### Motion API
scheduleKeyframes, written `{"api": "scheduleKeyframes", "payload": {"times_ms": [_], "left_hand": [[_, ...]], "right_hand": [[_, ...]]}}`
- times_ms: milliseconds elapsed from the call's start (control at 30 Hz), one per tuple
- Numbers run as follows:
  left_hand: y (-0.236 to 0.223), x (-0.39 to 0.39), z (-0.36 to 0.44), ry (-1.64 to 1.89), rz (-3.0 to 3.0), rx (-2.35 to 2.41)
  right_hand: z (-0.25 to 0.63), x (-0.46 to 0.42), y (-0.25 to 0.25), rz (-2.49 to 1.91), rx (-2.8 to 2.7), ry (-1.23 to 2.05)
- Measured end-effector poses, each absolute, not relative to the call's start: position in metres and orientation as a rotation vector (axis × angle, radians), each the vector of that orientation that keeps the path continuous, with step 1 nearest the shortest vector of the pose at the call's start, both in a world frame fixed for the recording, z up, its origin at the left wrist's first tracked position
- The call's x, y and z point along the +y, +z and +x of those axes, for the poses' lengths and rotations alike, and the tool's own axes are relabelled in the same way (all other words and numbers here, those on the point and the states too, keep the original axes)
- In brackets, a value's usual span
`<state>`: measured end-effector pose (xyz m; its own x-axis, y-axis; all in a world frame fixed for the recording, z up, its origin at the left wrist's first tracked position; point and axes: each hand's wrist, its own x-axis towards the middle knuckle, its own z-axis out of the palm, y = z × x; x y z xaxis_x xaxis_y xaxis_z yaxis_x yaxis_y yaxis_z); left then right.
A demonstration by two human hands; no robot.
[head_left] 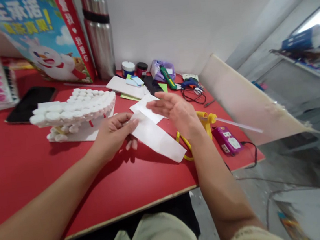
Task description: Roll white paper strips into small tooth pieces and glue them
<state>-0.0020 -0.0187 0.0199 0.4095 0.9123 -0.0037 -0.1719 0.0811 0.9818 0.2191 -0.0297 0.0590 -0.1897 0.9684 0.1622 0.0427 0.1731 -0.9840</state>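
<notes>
a red tabletop (11, 161) stands against a pale wall (158, 21), with grey floor showing past its edge at four o'clock. near the middle is a white strip (161, 139), slanting from eleven o'clock down to five. the left hand (117, 132) pinches the strip's upper end between thumb and fingers. the right hand (176, 111), at one o'clock from the strip, is spread flat with its fingers out straight and grips nothing visible; whether it touches the white sheets (157, 115) behind it, i can't tell. going round from the strip: at ten o'clock sits a model (75, 108) of rounded white pieces in rows, with a dark phone (31, 104) farther out the same way; between ten and eleven, a printed box (44, 37) with a cartoon snowman; at eleven, a steel flask (101, 45); toward one, a green-handled tool (168, 78); at three, a yellow glue gun (205, 120) with a translucent stick jutting out, and just past it a magenta box (227, 140) with a black cord.
</notes>
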Motion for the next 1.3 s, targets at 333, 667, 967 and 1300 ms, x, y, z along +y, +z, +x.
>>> {"api": "scheduleKeyframes", "payload": {"times_ms": [333, 667, 967, 1300], "left_hand": [[0.018, -0.020, 0.001, 0.894, 1.335, 0.840], [0.012, -0.015, 0.003, 0.869, 1.123, 0.831], [0.014, -0.011, 0.001, 0.909, 1.028, 0.770], [0.013, -0.013, 0.000, 0.796, 1.032, 0.717]], "right_hand": [[0.200, -0.023, 0.030, -1.300, -1.621, 1.121], [0.199, -0.026, 0.029, -1.102, -2.098, 0.429], [0.198, -0.026, 0.017, -1.069, -2.230, 0.228], [0.196, -0.029, 0.018, -1.151, -2.194, 0.076]]}}
